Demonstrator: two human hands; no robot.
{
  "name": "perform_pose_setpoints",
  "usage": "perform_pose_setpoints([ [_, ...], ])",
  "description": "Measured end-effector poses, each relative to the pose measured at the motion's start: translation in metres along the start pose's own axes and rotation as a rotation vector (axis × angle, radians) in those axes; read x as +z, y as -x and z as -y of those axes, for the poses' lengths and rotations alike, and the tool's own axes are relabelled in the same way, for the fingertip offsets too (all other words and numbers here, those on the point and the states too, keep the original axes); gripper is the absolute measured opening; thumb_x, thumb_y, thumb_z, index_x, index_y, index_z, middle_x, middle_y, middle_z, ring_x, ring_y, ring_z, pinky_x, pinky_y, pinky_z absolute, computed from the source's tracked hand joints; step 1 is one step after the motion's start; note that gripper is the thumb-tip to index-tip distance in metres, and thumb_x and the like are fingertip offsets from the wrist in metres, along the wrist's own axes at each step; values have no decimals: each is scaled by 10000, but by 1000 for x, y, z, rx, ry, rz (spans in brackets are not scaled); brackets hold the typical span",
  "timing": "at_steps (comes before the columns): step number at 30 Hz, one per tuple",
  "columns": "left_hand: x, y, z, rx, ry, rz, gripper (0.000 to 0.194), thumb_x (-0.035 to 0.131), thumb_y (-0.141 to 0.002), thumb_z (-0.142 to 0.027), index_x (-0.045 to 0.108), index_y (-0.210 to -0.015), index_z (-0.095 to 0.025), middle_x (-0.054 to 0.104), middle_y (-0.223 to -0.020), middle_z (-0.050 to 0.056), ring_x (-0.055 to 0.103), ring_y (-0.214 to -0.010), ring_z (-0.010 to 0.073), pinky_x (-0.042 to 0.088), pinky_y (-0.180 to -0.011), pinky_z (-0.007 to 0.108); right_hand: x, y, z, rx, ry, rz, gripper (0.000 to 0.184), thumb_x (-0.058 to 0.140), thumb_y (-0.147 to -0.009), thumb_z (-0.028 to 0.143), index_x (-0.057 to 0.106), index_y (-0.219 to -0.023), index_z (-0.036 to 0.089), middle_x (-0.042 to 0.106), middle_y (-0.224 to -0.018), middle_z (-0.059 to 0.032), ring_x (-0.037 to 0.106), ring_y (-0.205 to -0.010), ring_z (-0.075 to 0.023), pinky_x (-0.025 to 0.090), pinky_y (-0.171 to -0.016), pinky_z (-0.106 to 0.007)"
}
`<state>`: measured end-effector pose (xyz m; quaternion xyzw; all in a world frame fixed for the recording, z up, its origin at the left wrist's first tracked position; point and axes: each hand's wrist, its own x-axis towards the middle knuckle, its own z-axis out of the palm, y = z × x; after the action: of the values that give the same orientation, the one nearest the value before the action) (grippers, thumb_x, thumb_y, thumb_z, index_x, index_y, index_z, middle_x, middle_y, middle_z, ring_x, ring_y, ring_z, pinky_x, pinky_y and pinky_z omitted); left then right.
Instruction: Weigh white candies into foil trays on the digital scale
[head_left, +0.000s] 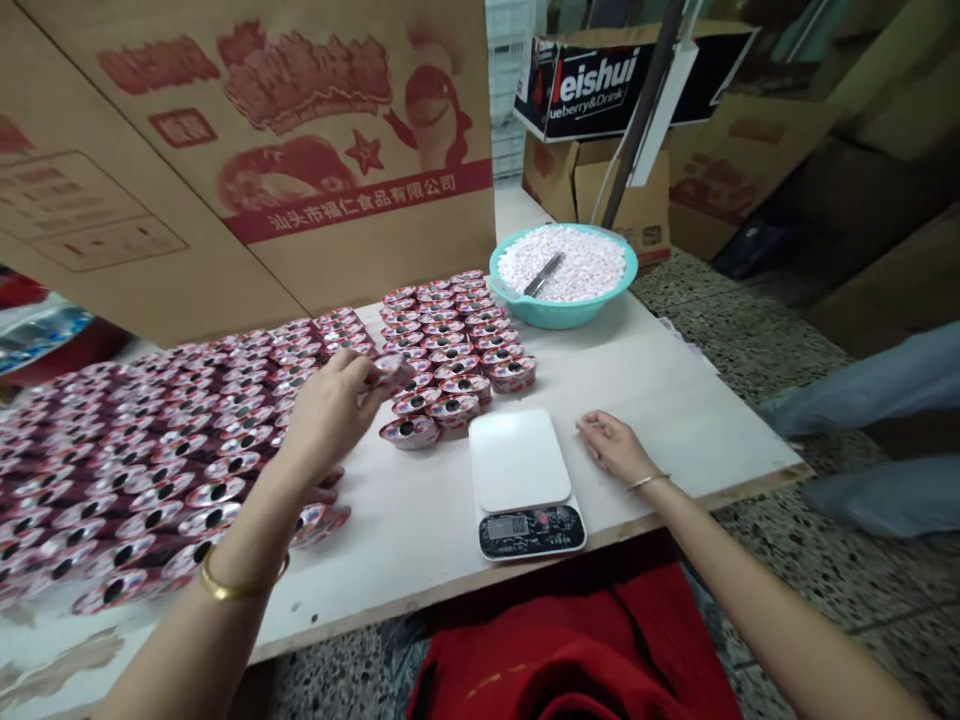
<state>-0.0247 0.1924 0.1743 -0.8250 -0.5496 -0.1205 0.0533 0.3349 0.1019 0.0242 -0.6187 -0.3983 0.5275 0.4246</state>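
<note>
My left hand (330, 410) is closed on a small red-and-white printed container (395, 372), held by its side just over the rows. Many like it stand close together, with oval tops and dark round openings, in a small group (450, 365) and a larger block (187, 465) at the left. My right hand (611, 443) rests on the table beside a white kitchen scale (519, 462), its fingers curled and pressed together; whether something tiny is between the fingertips I cannot make out. Nothing lies on the scale's plate.
A turquoise basin (559, 314) full of small pale pellets, with a dark-handled tool (544, 273) on top, stands at the back of the white table (645, 380). A big printed carton (330, 240) walls off the far left. At the right are a person's legs (877, 430).
</note>
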Motion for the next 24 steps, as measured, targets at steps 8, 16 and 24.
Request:
perform_pose_setpoints([
  [8, 38, 23, -138, 256, 291, 213, 257, 552, -898, -384, 513, -1086, -212, 676, -940, 51, 639, -816, 205, 443, -654, 296, -2, 2, -4, -47, -18, -3, 473, 607, -729, 643, 464, -820, 202, 410, -466, 85, 316, -368, -61, 216, -377, -193],
  [16, 56, 40, -120, 289, 414, 66, 607, 607, -863, -458, 397, -1376, -212, 585, -1272, 128, 569, -1165, 269, 476, -940, 397, -5, 2, -4, -69, -34, -8, 469, 647, -716, 623, 497, -776, 182, 409, -476, 76, 323, -381, -50, 220, -381, -190],
  [24, 83, 149, -74, -110, 518, -28, 296, 513, -924, -372, 554, -1155, -190, 633, -1067, 88, 611, -1022, 218, 502, -905, 376, -16, 6, -4, -47, -52, 70, 570, 680, -675, 637, 560, -925, 140, 521, -600, 31, 483, -476, -76, 368, -438, -196],
])
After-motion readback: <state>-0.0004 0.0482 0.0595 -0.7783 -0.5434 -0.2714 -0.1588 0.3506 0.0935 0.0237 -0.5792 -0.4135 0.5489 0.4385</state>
